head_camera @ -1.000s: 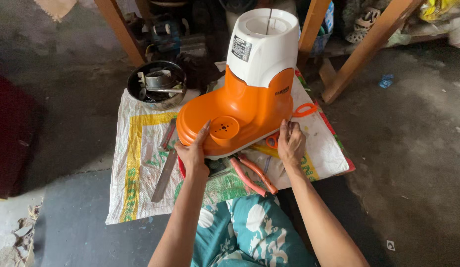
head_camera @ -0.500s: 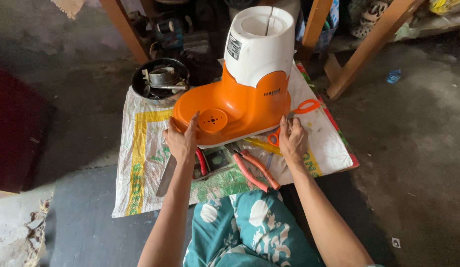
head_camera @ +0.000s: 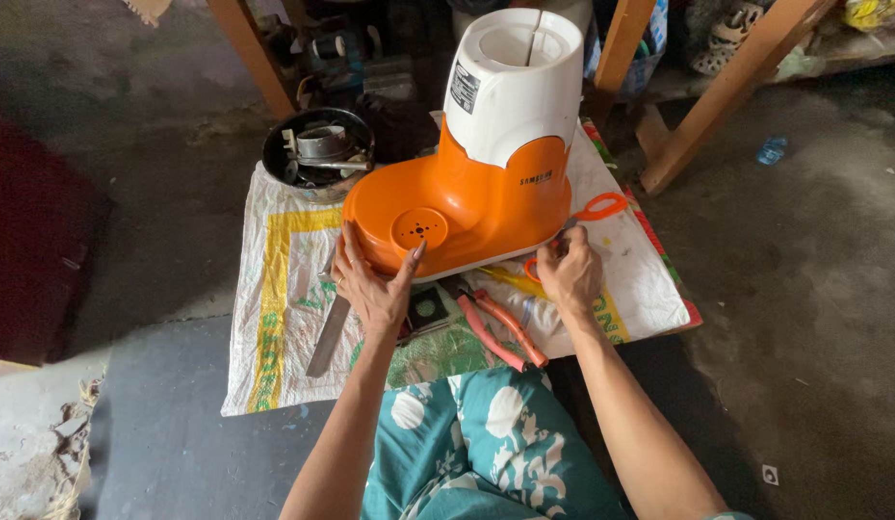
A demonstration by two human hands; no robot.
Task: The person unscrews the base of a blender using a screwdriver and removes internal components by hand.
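Right, here we are looking down at an orange and white mixer base (head_camera: 476,183), tipped so its orange foot faces the person, resting on a woven sack mat (head_camera: 274,289) spread on the concrete floor. The left hand (head_camera: 370,284) is spread wide, palm against the near orange edge with the fingers up along its curve, bracing it. The right hand (head_camera: 566,273) is curled at the lower right rim of the base, fingers pressed together around something small; whether that is a tool or the rim itself, I cannot tell. As for progress, the housing looks whole: the white upper shell is seated on the orange body, the top socket is empty with no jar on it, and nothing seems to have been lifted off the casing, so by my reading the work on the underside is at an early stage. Orange-handled pliers (head_camera: 500,332) lie on the mat just beside the right wrist, orange scissors (head_camera: 596,207) poke out behind the base, a long flat metal blade (head_camera: 327,337) sits under the left forearm, and a dark bowl of metal parts (head_camera: 317,154) stands at the mat's far left corner.
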